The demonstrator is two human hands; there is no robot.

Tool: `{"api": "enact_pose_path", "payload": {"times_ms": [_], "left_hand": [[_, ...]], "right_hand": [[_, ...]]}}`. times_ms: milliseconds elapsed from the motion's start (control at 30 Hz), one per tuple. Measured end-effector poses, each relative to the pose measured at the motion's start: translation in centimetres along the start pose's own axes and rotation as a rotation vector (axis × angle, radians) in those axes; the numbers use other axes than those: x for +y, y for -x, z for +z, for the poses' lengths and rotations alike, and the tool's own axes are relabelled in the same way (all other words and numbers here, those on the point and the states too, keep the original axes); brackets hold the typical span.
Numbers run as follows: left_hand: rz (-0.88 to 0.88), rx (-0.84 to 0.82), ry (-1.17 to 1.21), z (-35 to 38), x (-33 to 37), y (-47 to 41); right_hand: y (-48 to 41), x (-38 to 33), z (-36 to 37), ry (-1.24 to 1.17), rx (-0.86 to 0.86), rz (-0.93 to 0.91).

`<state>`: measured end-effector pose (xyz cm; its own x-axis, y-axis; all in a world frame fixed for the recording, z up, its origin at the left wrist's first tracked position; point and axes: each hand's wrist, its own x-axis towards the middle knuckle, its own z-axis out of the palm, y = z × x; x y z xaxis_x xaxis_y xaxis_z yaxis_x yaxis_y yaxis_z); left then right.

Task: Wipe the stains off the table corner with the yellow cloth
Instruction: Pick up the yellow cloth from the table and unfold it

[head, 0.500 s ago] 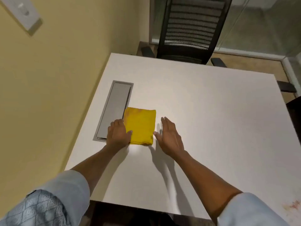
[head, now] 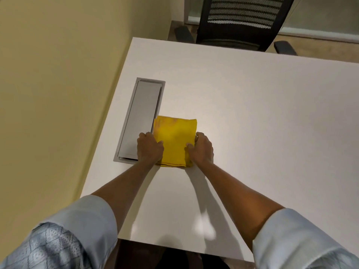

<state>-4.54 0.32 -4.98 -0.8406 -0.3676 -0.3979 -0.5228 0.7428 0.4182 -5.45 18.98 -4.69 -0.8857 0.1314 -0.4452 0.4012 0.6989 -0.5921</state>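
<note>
A folded yellow cloth (head: 175,138) lies flat on the white table (head: 252,123), just right of a grey cable hatch. My left hand (head: 149,149) grips the cloth's near left edge, thumb on top and fingers curled at the side. My right hand (head: 201,149) grips the near right edge the same way, thumb on the cloth. No stain shows in the current view; the table's near right corner is out of frame.
A grey recessed cable hatch (head: 140,119) runs along the table's left side, close to the yellow wall (head: 58,94). A black mesh office chair (head: 240,22) stands behind the far edge. The near table edge (head: 174,247) is below my forearms.
My right hand moved left from beside the cloth and took hold of its right edge. The left hand kept its grip. The camera view shifted, and the stained near right corner left the frame.
</note>
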Motion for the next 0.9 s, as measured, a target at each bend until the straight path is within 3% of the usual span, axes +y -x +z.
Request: {"api": "enact_pose_path", "payload": {"times_ms": [233,533,900], "left_hand": [[-0.076,0.031,-0.03,1.4,0.4,-0.8],[-0.17,-0.08,-0.005,1.4,0.7,-0.6],[-0.149,-0.265,0.57,-0.3,4.1,5.3]], "right_hand": [[-1.4,-0.4,-0.2,-0.067,-0.013,0.137],[-0.4,1.8,-1.8,-0.32,-0.066,0.239],[4.9,6.9,-8.1,-0.71,0.004,0.272]]}}
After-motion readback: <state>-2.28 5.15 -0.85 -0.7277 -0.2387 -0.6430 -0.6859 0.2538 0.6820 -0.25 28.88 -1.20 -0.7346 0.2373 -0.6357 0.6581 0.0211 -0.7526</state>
